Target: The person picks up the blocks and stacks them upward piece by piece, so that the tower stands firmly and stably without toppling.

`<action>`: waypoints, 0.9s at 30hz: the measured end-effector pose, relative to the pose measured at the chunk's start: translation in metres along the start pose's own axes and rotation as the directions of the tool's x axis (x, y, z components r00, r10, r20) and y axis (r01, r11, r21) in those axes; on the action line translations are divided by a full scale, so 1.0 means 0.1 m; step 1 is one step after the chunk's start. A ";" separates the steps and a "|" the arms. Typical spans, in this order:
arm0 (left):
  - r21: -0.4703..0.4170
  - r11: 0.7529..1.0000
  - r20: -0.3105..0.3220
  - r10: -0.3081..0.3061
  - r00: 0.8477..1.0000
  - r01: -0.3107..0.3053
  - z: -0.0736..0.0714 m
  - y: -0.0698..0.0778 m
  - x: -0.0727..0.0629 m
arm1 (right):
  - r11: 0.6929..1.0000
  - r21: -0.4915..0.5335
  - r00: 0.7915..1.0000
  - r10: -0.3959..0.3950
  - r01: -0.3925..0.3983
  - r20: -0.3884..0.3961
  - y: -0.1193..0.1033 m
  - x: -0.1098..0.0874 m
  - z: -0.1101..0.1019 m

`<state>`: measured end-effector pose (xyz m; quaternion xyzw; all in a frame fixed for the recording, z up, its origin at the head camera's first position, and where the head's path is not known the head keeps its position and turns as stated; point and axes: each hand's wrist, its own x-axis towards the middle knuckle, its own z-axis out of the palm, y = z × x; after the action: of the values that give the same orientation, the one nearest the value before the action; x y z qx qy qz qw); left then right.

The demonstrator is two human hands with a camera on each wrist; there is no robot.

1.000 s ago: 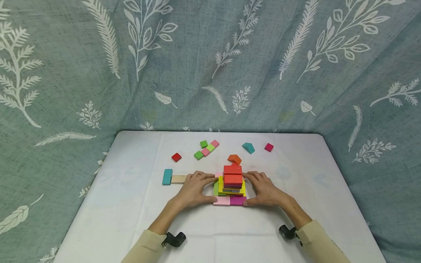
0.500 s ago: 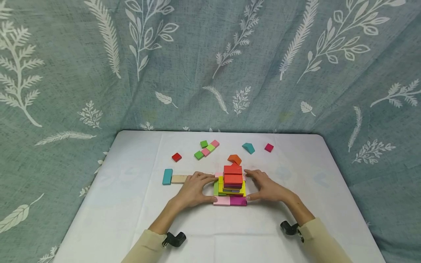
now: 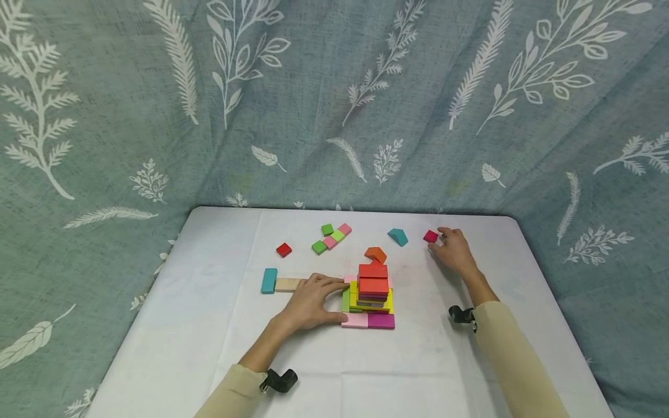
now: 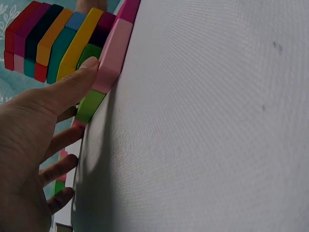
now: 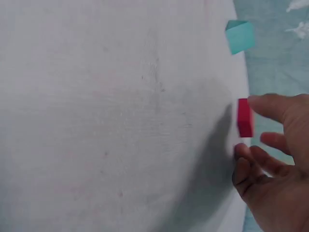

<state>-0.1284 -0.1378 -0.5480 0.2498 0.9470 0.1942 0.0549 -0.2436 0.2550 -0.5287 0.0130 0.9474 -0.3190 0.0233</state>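
Observation:
A layered tower of colored wooden blocks (image 3: 373, 284) stands mid-table, with red blocks on top and yellow ones lower down. At its left side rests my left hand (image 3: 308, 302), fingers spread. In the left wrist view the thumb (image 4: 72, 87) touches the base near a light pink block (image 4: 114, 60); a light green block (image 4: 91, 105) sits just behind. Farther back on the right, my right hand (image 3: 456, 252) reaches a small crimson block (image 3: 431, 236). The right wrist view shows this block between the thumb (image 5: 270, 105) and the other fingers, which are spread around it.
A teal block (image 3: 398, 237) and an orange block (image 3: 376, 254) lie behind the tower. Green and pink blocks (image 3: 329, 242) cluster at the back, with a red block (image 3: 284, 250) to their left. A teal rectangle (image 3: 269, 281) and a plain wood plank (image 3: 287, 284) lie left.
My right hand has left the tower's right side and moved back and right to the crimson block. My left hand has stayed at the tower's left side.

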 end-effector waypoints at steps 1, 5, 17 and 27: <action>0.001 1.000 0.000 0.000 1.000 0.000 0.01 0.00 0.00 | 1.000 -0.026 1.000 0.013 -0.012 0.008 0.01 0.03 0.01; 0.003 1.000 -0.005 -0.002 1.000 0.002 0.02 0.00 0.00 | 0.996 -0.089 1.000 -0.002 0.002 -0.001 0.01 0.08 0.06; -0.006 1.000 -0.009 -0.001 1.000 0.001 0.02 0.00 -0.01 | 0.945 0.087 0.947 -0.320 0.317 0.023 -0.79 -0.64 -0.28; -0.022 1.000 -0.020 0.004 1.000 -0.005 0.01 0.00 0.00 | 0.871 0.088 0.853 -0.491 0.483 0.178 -1.14 -1.03 -0.30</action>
<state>-0.1287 -0.1376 -0.5493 0.2494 0.9448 0.2071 0.0475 -0.1467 0.1819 -0.4307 -0.2577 0.9063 -0.3332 0.0340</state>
